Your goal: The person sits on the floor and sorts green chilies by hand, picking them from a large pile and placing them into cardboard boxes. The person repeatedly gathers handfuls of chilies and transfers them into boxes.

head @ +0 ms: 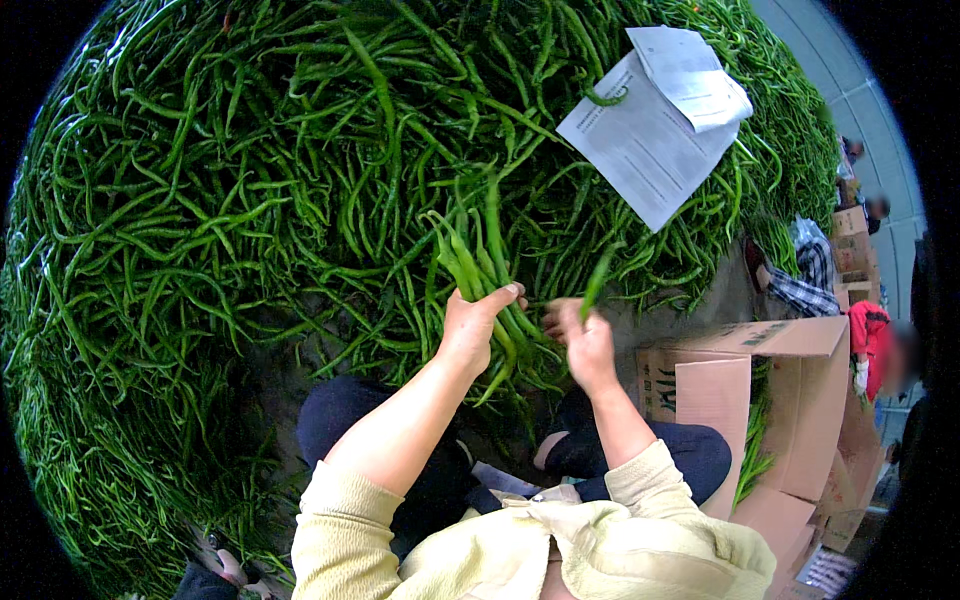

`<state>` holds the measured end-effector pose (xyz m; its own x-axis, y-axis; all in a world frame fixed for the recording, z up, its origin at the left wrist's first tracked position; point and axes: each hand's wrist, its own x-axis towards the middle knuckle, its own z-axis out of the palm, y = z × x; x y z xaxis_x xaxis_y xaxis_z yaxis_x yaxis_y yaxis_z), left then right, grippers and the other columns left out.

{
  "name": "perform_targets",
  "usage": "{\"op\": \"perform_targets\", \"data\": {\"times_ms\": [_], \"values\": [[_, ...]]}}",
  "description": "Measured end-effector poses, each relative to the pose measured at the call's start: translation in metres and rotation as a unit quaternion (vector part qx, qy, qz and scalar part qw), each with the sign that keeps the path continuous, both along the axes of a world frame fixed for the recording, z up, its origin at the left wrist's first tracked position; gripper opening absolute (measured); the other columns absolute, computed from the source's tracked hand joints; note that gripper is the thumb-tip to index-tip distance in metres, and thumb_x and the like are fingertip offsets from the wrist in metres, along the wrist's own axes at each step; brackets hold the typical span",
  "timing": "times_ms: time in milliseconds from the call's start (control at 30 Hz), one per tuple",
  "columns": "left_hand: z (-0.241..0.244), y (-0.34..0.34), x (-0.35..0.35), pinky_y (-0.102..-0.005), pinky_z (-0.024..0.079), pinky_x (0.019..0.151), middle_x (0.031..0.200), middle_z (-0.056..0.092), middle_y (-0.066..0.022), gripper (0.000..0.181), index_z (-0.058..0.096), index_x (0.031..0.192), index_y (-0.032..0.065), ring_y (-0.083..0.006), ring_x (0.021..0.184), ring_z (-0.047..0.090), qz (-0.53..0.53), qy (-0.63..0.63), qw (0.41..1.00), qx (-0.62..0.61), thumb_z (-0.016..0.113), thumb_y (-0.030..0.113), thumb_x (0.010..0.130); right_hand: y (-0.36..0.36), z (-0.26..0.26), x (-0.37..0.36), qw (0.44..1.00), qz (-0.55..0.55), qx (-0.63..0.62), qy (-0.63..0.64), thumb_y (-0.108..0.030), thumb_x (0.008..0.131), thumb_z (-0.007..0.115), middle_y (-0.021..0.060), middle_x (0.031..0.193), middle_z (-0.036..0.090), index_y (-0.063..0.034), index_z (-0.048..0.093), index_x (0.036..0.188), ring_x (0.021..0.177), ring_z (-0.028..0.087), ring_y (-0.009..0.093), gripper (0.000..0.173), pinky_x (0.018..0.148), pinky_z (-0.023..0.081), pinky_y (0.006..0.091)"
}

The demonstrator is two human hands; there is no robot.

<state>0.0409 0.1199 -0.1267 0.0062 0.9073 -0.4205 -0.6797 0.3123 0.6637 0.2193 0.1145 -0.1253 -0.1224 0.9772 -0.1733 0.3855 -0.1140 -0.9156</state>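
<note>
My left hand [480,319] is closed around a bunch of long green chili peppers [469,270], their stem ends pointing up and away from me. Just right of it, my right hand [581,334], slightly blurred, holds a single green pepper [598,279] between thumb and fingers. The two hands are apart. A great pile of the same peppers [247,187] spreads in front of me and round to the left. Some loose peppers hang or lie below the bunch, between my knees.
Printed papers [645,142] lie on the pile. At right stands an open cardboard box [802,420] with peppers [754,442] inside. Beyond are a person's plaid-clad leg [802,289], a person in red [870,345] and more boxes [853,240]. Another person's hand [231,568] shows at lower left.
</note>
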Motion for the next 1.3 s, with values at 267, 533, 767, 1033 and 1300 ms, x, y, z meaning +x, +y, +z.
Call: {"op": "perform_targets", "data": {"times_ms": [267,533,767,1033,1300], "values": [[0.001,-0.003,-0.017,-0.0358,0.035,0.099,0.12,0.051,-0.0095,0.072,0.037,0.128,0.0037,-0.0206,0.113,0.048,-0.006,0.01,1.0,-0.029,0.078,0.021,0.071,0.029,-0.011,-0.087,0.983,0.18,0.006,0.035,-0.039,0.098,0.034,0.0156,0.129,0.048,-0.0021,0.04,0.134,0.123,0.042,0.026,0.051,0.1,0.034,0.0348],[-0.006,0.011,-0.054,-0.0314,0.045,0.069,0.078,0.061,-0.0036,0.02,0.057,0.092,0.0019,-0.016,0.072,0.058,0.11,0.105,0.987,-0.046,0.067,0.004,0.075,0.142,-0.086,-0.153,0.869,0.259,0.34,-0.249,-0.031,0.089,0.048,0.0126,0.118,0.055,-0.006,0.051,0.122,0.109,0.051,0.027,0.041,0.094,0.038,0.0383],[0.009,0.001,-0.044,-0.0293,0.046,0.07,0.079,0.062,-0.0058,0.02,0.057,0.091,0.0,-0.0155,0.072,0.059,-0.039,0.128,0.991,-0.026,0.066,0.003,0.074,0.151,-0.081,-0.195,0.794,0.334,0.293,-0.415,-0.02,0.077,0.062,0.014,0.086,0.063,-0.0065,0.056,0.097,0.082,0.062,0.031,0.025,0.075,0.047,0.045],[0.009,0.003,-0.032,-0.0287,0.047,0.071,0.081,0.061,-0.0058,0.024,0.054,0.096,-0.0005,-0.0147,0.073,0.059,-0.092,0.109,0.99,-0.007,0.066,0.003,0.075,0.135,-0.166,-0.138,0.913,0.26,0.094,-0.3,-0.036,0.081,0.062,0.0171,0.072,0.063,0.0013,0.06,0.093,0.068,0.062,0.031,0.039,0.062,0.048,0.0434],[0.004,-0.001,-0.024,-0.0307,0.047,0.067,0.079,0.063,-0.0067,0.019,0.059,0.091,0.0004,-0.0173,0.07,0.06,-0.011,0.049,0.997,-0.058,0.067,0.003,0.074,0.078,-0.033,-0.062,0.94,0.182,-0.281,0.071,-0.015,0.088,0.054,0.006,0.075,0.059,-0.005,0.051,0.113,0.057,0.054,0.014,0.027,0.053,0.044,0.0295]]}}
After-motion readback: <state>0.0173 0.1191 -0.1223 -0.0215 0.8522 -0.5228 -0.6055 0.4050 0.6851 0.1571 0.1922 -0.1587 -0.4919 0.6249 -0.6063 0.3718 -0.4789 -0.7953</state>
